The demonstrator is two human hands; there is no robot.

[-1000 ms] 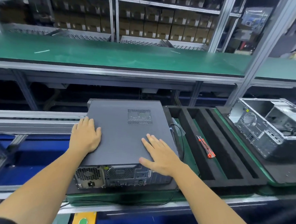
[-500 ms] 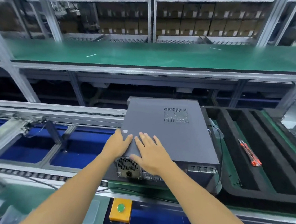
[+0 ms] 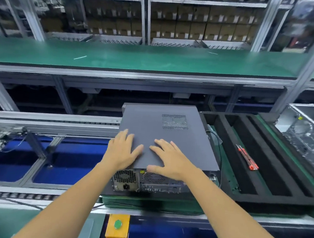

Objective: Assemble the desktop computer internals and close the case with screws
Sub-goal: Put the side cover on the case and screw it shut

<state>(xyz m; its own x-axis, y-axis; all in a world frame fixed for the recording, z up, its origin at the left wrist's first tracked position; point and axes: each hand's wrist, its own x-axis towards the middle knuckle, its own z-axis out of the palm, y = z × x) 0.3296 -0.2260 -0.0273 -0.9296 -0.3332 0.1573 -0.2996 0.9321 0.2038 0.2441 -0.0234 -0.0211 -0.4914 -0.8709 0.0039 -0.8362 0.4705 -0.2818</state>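
A dark grey desktop computer case [image 3: 169, 137] lies on its side on the line, its side panel facing up and its rear ports and fan grilles toward me. My left hand [image 3: 121, 150] presses flat on the panel's near left corner, fingers spread. Beside it, my right hand [image 3: 169, 161] lies flat on the panel near the rear edge, fingers straight. An orange-handled screwdriver [image 3: 246, 157] rests in a groove of the black foam tray [image 3: 279, 196] to the right of the case.
An open silver chassis [image 3: 308, 133] stands at the far right. A green shelf [image 3: 139, 57] runs across behind the line. Blue conveyor bays [image 3: 67, 166] lie to the left. An orange box with a green button [image 3: 117, 229] sits at the front edge.
My hands, first apart on the panel, have come together at its near left corner. The view swung left, so the case and the tray now sit further right.
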